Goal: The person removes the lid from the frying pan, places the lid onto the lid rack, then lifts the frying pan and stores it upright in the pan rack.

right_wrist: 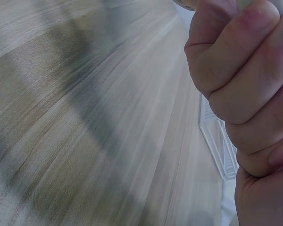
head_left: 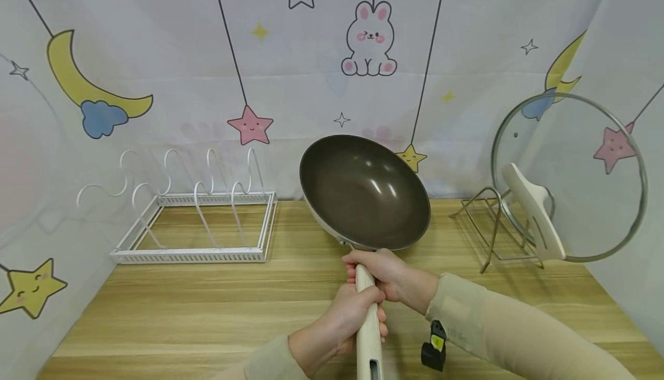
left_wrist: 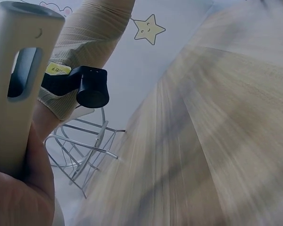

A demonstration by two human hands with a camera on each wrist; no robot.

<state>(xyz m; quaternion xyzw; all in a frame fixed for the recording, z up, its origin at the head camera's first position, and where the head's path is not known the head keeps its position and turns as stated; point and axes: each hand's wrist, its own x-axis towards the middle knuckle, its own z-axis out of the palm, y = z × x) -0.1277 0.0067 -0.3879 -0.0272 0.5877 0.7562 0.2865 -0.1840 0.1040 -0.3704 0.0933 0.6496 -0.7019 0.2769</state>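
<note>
A deep frying pan (head_left: 363,190) with a dark brown inside is held up in the middle of the head view, its bowl tilted toward me. Its cream handle (head_left: 369,339) points back at me and has a slot near the end. My right hand (head_left: 386,273) grips the handle close to the pan. Just behind it, my left hand (head_left: 353,316) wraps the handle too, thumb on top. The left wrist view shows the slotted handle end rising beside the left hand (left_wrist: 19,202). In the right wrist view the curled fingers of my right hand (right_wrist: 250,89) fill the right side.
At the left on the wooden table (head_left: 197,299) stands a white rack (head_left: 192,256) with curved wire dividers. A glass lid (head_left: 596,155) with a cream handle leans upright in a metal wire stand (head_left: 491,241) at the right. A patterned cloth hangs behind.
</note>
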